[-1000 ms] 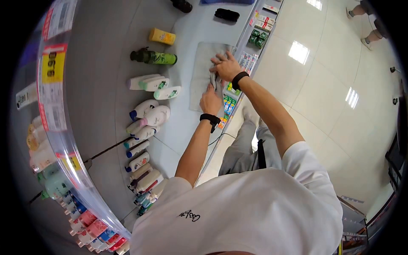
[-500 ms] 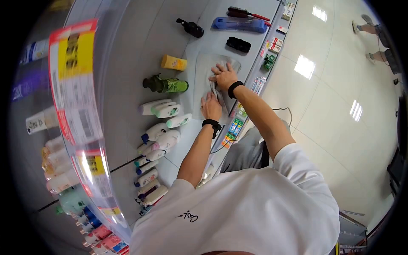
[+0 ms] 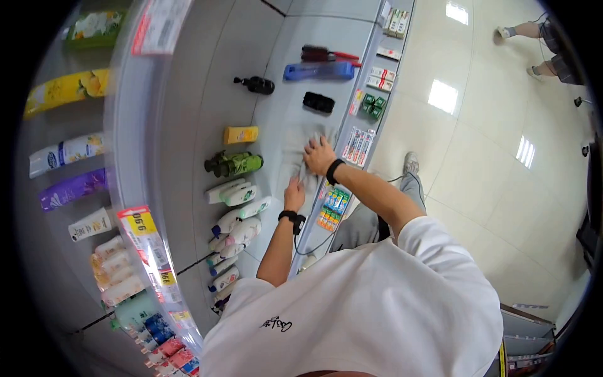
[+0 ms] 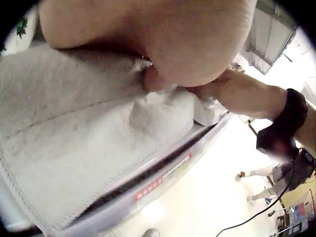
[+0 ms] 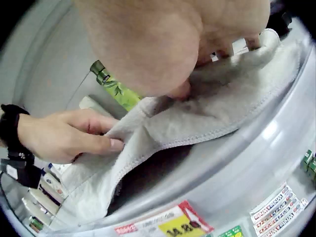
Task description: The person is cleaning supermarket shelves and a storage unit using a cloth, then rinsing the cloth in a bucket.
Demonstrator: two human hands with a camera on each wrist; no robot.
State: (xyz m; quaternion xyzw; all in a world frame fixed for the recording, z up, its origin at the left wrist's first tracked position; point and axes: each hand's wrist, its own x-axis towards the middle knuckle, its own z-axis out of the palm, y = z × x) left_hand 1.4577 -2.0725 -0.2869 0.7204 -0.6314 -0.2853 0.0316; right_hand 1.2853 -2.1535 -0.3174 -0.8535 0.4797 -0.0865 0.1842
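A pale grey cloth (image 3: 292, 152) with stitched edges lies along a grey shelf, bunched between the two hands. My left hand (image 3: 294, 196) pinches one fold of it; in the right wrist view, the thumb (image 5: 116, 144) shows on top of the fabric. Farther along, my right hand (image 3: 321, 156) rests on the cloth with its fingers spread. Its thumb (image 5: 181, 92) presses into the fabric. Near the shelf's front, the cloth's stitched edge arches up over a dark gap. Beside the cloth stand a yellow bottle (image 3: 241, 135) and a green bottle (image 3: 242, 164).
White bottles (image 3: 244, 231) stand in a row near the left forearm. Past the right hand lie a black object (image 3: 318, 102), a blue package (image 3: 319, 71) and a red-handled hairbrush (image 3: 326, 55). Small boxes (image 3: 333, 208) line a lower front ledge. A cable (image 3: 316, 251) hangs by the left wrist.
The camera view has shifted, bringing the brush and blue package into sight. The left hand went from spread on the cloth to pinching a fold. The cloth looks more bunched up.
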